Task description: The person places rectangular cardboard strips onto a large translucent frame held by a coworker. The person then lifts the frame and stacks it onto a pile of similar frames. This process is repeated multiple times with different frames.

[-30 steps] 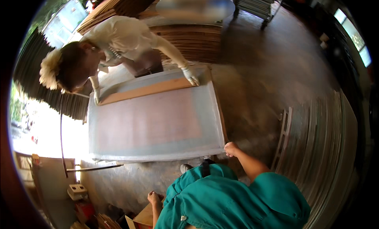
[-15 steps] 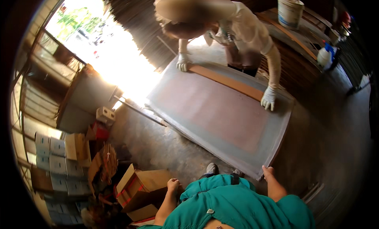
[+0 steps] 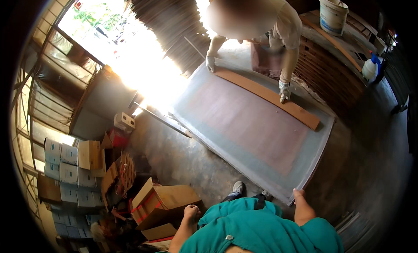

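Observation:
A large flat panel (image 3: 244, 118), grey with a pinkish rectangle in its middle, lies slanting across the view before me. At its near corner my right hand (image 3: 299, 196) has its fingers closed on the edge; the fingers' undersides are hidden. My left hand (image 3: 191, 212) hangs beside my green shirt, curled like a fist, with nothing visible in it. Across the panel, a person in gloves leans over with both hands on a long brown wooden board (image 3: 265, 94). One glove (image 3: 210, 64) is at the board's far left end, the other (image 3: 284, 91) rests farther along it.
At lower left stand an opened cardboard box (image 3: 167, 200) and stacked white boxes (image 3: 69, 172). A metal bar (image 3: 163, 121) juts out by the panel's left side. A white bucket (image 3: 333, 15) and a spray bottle (image 3: 370, 69) stand at the back right.
The other person's glove on the right has shifted left along the board, baring its right end. The whole view has shifted slightly. My hands keep nearly the same places.

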A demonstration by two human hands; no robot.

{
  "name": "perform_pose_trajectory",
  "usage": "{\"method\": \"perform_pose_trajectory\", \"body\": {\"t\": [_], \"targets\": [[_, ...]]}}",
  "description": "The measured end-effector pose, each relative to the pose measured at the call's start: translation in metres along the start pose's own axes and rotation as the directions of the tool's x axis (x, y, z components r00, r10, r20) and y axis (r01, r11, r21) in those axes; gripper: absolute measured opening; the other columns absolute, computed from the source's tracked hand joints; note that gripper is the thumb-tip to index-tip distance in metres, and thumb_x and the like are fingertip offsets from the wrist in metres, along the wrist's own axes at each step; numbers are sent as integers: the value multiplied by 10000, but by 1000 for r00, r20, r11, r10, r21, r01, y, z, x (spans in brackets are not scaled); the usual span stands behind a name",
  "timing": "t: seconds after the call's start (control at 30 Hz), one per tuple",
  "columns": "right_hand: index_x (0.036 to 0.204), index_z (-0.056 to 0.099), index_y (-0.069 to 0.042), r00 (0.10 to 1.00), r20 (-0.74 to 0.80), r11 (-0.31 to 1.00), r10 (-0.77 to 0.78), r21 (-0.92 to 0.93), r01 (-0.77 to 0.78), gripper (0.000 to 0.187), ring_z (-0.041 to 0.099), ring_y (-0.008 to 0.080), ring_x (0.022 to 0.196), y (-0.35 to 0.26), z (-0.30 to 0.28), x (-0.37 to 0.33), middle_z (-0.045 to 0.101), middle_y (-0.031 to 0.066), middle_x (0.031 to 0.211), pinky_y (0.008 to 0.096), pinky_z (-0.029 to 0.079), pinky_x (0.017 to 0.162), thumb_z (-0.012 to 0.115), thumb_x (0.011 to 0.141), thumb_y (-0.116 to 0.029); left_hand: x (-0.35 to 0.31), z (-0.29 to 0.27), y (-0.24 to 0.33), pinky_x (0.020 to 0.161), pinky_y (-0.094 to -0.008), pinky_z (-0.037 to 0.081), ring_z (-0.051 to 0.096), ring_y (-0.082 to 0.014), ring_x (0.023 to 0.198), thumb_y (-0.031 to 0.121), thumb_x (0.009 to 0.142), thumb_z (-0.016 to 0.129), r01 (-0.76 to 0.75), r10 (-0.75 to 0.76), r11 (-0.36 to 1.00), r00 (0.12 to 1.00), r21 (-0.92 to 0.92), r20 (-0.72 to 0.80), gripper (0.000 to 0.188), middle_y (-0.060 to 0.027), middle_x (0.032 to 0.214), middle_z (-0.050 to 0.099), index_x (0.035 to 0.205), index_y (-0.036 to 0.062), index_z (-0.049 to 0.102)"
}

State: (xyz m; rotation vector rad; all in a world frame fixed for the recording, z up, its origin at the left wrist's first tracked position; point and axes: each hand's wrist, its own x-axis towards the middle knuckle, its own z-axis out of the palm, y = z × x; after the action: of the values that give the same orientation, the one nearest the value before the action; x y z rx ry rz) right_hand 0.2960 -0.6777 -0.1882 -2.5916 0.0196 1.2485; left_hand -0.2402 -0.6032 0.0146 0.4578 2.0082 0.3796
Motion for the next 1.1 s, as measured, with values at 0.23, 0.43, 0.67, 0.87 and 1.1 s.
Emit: {"method": "perform_pose_trajectory", "body": {"t": [0.23,0.43,0.67,0.87,1.1], "targets": [[930,581,32,970,-197,982,-144,91,165,282,608,301,828,-3,1,-24,615,173,924,401,501,643,594,731,-167,11,6,30,506,-293,493,604,-192,627,109,827,514,-93,85,993,991,76,99,239,-102,807,597,1048,19,508],[547,459,-33,970,-237,871,54,486,70,190,423,197,321,10,-12,-9,448,68,449,363,341,337,412,728,-60,55,2,33,508,-280,481,596,-187,602,84,790,543,-233,213,962,966,141,143,239,-104,762,603,1006,-18,550],[843,600,12,905,-373,977,-202,-12,214,523,603,333,824,-9,-4,-43,624,196,848,399,469,740,754,540,-386,71,60,100,554,-305,489,618,-219,691,113,818,507,-243,129,917,931,316,340,272,-116,846,604,1070,9,507],[819,595,-2,951,-301,998,-67,-38,59,436,594,336,853,-37,-31,-80,615,197,902,408,474,722,712,567,-339,101,120,131,546,-321,495,610,-241,717,138,793,542,-105,-44,957,867,269,496,280,-117,874,591,1046,23,512],[754,530,-8,987,-160,718,-8,686,118,252,526,185,666,-56,-61,-160,530,51,693,317,412,587,636,625,-197,132,170,203,863,-458,424,453,-289,1064,365,835,547,164,-40,968,849,-190,527,519,-137,1199,406,1234,92,357]]}}
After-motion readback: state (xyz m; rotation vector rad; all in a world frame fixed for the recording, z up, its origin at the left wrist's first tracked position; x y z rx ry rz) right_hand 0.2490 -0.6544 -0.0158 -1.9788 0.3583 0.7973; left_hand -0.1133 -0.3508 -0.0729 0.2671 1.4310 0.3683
